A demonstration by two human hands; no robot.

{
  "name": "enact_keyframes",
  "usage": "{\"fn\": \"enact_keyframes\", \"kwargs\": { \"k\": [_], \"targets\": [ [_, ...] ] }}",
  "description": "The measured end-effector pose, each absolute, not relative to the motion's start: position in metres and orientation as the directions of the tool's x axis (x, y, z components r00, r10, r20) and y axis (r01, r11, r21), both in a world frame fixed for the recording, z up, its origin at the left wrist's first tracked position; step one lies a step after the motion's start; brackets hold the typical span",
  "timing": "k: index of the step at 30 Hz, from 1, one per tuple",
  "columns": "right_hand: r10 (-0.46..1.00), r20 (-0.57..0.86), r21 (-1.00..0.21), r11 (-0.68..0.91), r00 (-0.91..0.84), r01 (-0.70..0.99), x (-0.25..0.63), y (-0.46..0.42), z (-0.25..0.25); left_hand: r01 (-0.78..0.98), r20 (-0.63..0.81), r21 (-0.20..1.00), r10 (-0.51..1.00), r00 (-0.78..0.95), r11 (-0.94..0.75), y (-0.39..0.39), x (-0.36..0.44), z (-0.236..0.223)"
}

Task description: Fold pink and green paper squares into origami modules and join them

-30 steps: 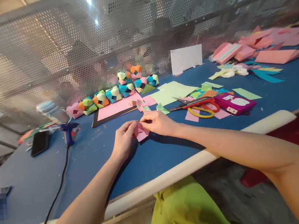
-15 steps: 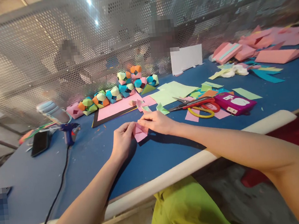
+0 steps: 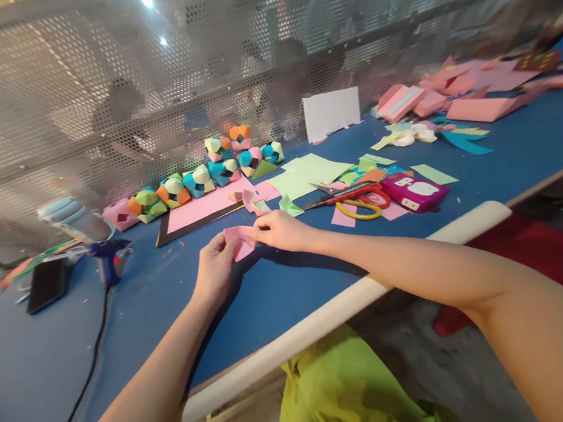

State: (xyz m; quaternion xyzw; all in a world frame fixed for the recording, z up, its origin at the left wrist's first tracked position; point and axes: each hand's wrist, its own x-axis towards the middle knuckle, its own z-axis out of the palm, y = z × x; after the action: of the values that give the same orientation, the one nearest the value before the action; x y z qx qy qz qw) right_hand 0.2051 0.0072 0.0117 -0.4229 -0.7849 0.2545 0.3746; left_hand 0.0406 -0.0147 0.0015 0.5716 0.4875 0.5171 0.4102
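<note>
A small piece of pink paper (image 3: 241, 243) is held between my hands, a little above the blue table (image 3: 251, 307). My left hand (image 3: 215, 264) pinches its left side between thumb and fingers. At its upper right edge my right hand (image 3: 281, 229) has closed its fingertips on the paper. Just beyond my hands lie a folded green piece (image 3: 289, 205) and some folded pink pieces (image 3: 250, 200). Red-handled and yellow-handled scissors (image 3: 361, 206) lie to the right of my right hand.
Behind, several multicoloured paper balls (image 3: 199, 180) line a perforated metal screen (image 3: 158, 70). On the left are a glue gun (image 3: 110, 259) with its cord, a phone (image 3: 47, 285) and a bottle (image 3: 74, 218). A purple box (image 3: 414, 191) and pink paper scraps (image 3: 481, 109) lie right.
The pink paper has been turned and tilted in my hands, its lower part now raised. My right fingers sit at its upper right edge. The whole view has shifted slightly.
</note>
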Motion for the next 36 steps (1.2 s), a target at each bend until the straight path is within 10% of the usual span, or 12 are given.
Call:
{"fn": "enact_keyframes", "kwargs": {
  "k": [15,21,36],
  "targets": [
    [0.754,0.645,-0.612,0.605,-0.120,0.509,0.261,0.026,0.092,-0.005,0.111,0.994,0.990,-0.090,-0.112,0.006,0.025,0.000],
    [0.873,0.319,-0.259,0.455,-0.369,0.852,0.277,0.046,0.052,-0.019,0.139,0.990,0.987,-0.079,-0.141,0.014,0.021,-0.007],
    [0.813,0.094,-0.491,0.540,-0.575,0.684,0.285,0.083,0.017,0.118,0.125,0.984,0.990,0.062,-0.132,0.014,0.023,-0.014]
  ]
}}
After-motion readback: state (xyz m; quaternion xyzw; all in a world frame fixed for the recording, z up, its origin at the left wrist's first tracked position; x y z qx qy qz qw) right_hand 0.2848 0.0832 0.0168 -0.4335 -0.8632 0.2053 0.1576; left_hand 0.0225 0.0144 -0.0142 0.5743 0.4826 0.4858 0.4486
